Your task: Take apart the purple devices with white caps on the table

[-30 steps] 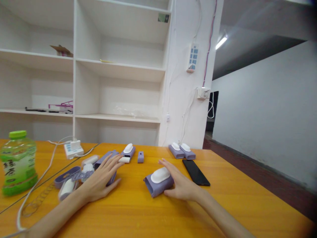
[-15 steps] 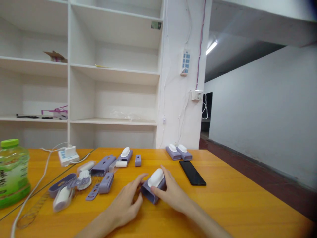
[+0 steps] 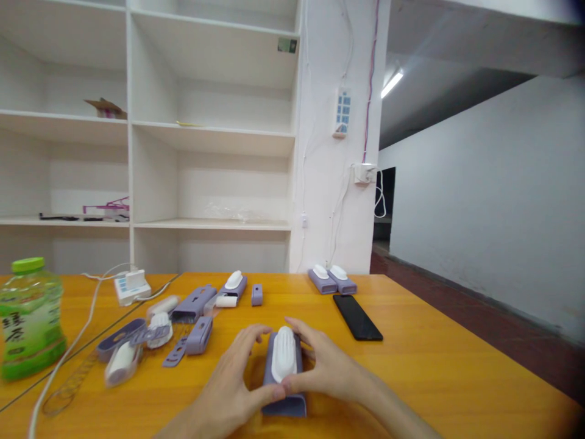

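In front of me lies a purple rectangular plastic case [image 3: 284, 407] with a ribbed white oval piece [image 3: 285, 355] on its top, its open end towards me. My right hand [image 3: 325, 364] grips its right side, thumb at the near end of the white piece and fingers at the far edge. Around its left side curves my left hand [image 3: 232, 379], its thumb on the near part of the case and its fingertips by the far left corner. Some fingers are hidden behind the case.
Loose purple parts [image 3: 199, 335] and wrapped white pieces [image 3: 122, 361] lie to the left, with a green-lidded bottle [image 3: 33, 323] and a power strip [image 3: 131, 288]. Two similar cases [image 3: 342, 283] stand at the back right, near a black phone [image 3: 357, 318]. White shelves [image 3: 210, 225] rise behind.
The case has turned so its length points towards me, and it has come a little nearer. My left hand has closed in on its left side. The view has shifted slightly.
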